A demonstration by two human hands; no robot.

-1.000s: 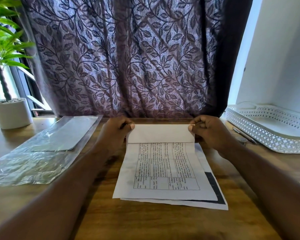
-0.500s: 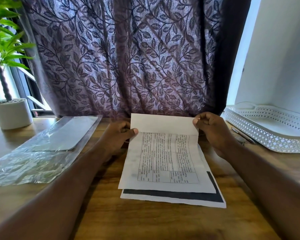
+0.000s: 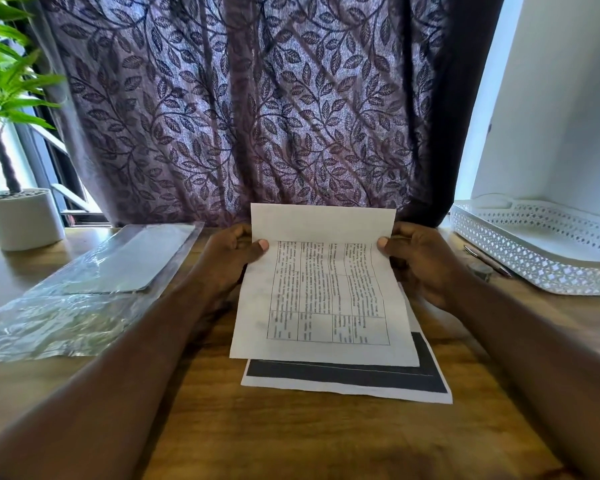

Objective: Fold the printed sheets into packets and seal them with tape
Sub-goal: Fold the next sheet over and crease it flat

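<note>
A printed sheet with a text table is held above the wooden table, its far end lifted and its near edge hanging low. My left hand pinches its left edge with the thumb on top. My right hand pinches its right edge the same way. The blank top strip of the sheet stands up in front of the curtain. Under it lies a second sheet with a wide black band, flat on the table. No tape shows.
Clear plastic sleeves lie at the left. A white potted plant stands at the far left. A white perforated tray sits at the right with a pen beside it. A patterned curtain hangs behind.
The sheet's folded-over top flap has opened upward, and both hands have lifted its far end off the table. More of the black-banded sheet underneath shows.
</note>
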